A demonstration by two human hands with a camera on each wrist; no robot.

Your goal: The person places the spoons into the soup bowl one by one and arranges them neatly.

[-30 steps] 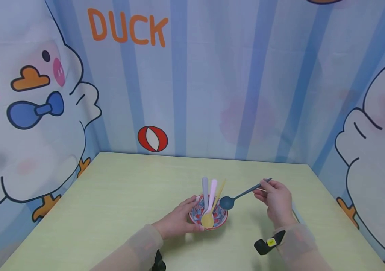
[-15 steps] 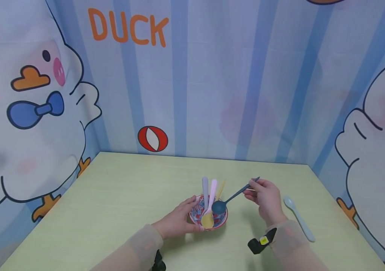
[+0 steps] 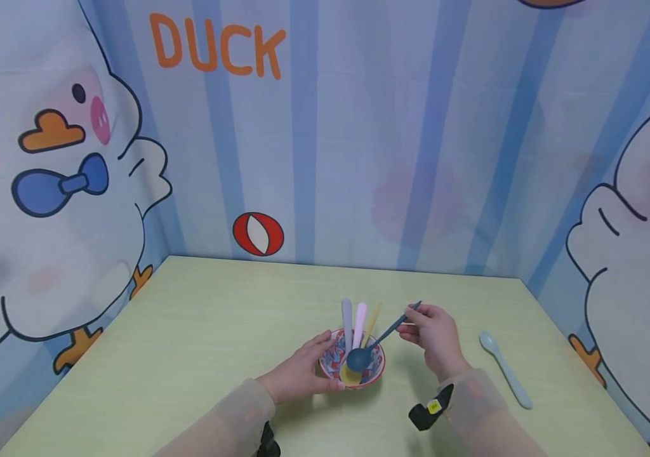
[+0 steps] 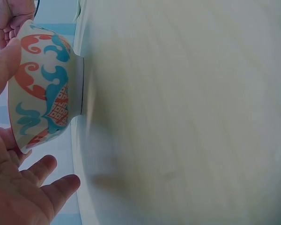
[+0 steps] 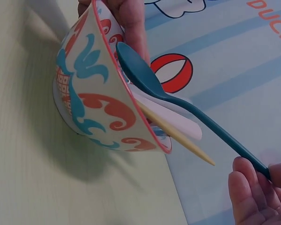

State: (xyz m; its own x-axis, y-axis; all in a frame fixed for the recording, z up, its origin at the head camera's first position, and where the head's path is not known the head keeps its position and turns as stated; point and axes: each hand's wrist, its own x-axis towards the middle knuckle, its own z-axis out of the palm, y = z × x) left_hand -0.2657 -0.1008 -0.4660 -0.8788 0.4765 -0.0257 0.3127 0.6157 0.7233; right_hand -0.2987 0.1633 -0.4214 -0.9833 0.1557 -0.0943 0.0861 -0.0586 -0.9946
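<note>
A small bowl (image 3: 376, 376) with a red and blue pattern stands on the table near the front middle. My left hand (image 3: 315, 363) holds its left side, thumb on the rim (image 4: 4, 56). In it lie a yellow spoon (image 3: 349, 376), a grey spoon (image 3: 346, 317) and a pink spoon (image 3: 360, 317), handles pointing away. My right hand (image 3: 414, 321) pinches the handle end of a dark blue spoon (image 3: 384, 333). Its head (image 5: 136, 70) sits inside the bowl (image 5: 93, 93), over the yellow spoon's head.
A pale grey-blue spoon (image 3: 504, 369) lies on the pale green table (image 3: 188, 330) to the right of my right hand. Printed cartoon curtain walls (image 3: 359, 127) close the table at the back and both sides. A black strap (image 3: 424, 412) sits on my right wrist.
My right hand moved left and lowered the dark blue spoon's head from beside the bowl into it. The pale spoon on the table came into sight. The left hand stayed put.
</note>
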